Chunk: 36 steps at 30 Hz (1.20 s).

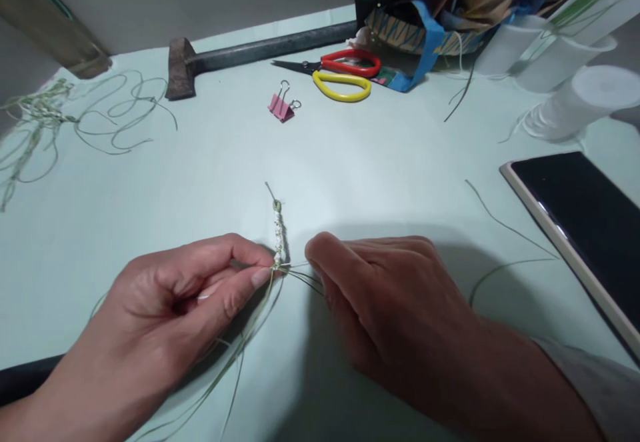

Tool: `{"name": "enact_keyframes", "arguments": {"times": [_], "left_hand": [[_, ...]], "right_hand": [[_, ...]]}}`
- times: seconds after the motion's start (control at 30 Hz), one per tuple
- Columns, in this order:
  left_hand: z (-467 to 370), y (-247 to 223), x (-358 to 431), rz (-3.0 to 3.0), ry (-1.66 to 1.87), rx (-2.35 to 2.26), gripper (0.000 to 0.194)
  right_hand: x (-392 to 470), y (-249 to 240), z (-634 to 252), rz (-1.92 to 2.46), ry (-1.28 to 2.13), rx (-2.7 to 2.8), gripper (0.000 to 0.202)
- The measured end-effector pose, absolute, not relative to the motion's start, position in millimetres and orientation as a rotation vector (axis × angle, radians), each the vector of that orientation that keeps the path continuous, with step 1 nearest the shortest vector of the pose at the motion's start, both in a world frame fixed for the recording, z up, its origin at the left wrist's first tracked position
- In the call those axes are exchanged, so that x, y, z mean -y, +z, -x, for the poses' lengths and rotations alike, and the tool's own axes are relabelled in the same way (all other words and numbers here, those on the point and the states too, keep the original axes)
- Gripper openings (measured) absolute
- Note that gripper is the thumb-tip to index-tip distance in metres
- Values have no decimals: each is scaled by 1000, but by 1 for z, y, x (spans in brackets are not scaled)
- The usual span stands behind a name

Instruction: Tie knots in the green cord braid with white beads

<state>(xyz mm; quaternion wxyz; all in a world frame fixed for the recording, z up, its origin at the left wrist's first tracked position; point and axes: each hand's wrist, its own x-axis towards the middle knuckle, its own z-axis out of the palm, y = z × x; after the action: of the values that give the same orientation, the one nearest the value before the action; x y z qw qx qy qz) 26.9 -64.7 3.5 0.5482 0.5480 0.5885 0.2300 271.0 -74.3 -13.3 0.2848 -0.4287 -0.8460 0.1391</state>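
Knotted cord braid (278, 229) lying on the pale table (350, 162), a short length finished. Left hand (170, 309) pinches its lower end between thumb and forefinger; right hand (395, 302) pinches the loose green strands (300, 275) just beside it. Long unknotted strands remain.

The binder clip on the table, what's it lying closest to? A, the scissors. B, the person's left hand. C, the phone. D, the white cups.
A: the pink binder clip lies just left of the scissors, well apart from the phone, the left hand and the cups.
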Motion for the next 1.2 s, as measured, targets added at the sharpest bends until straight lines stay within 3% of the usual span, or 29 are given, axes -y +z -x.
{"name": "enact_keyframes", "arguments": {"times": [0.47, 0.8, 0.97, 1.2], "left_hand": [[-24, 2, 57, -1500, 637, -1423, 19], [-25, 7, 68, -1088, 510, -1346, 37], [-18, 4, 71, -1097, 507, -1398, 38], [-19, -1, 73, -1200, 549, -1452, 41]], "right_hand": [[79, -4, -260, 1227, 604, 2027, 30], [78, 6, -256, 1332, 1154, 1827, 16], [74, 3, -256, 1264, 1095, 1891, 14], [73, -4, -259, 1228, 733, 2020, 22]]}}
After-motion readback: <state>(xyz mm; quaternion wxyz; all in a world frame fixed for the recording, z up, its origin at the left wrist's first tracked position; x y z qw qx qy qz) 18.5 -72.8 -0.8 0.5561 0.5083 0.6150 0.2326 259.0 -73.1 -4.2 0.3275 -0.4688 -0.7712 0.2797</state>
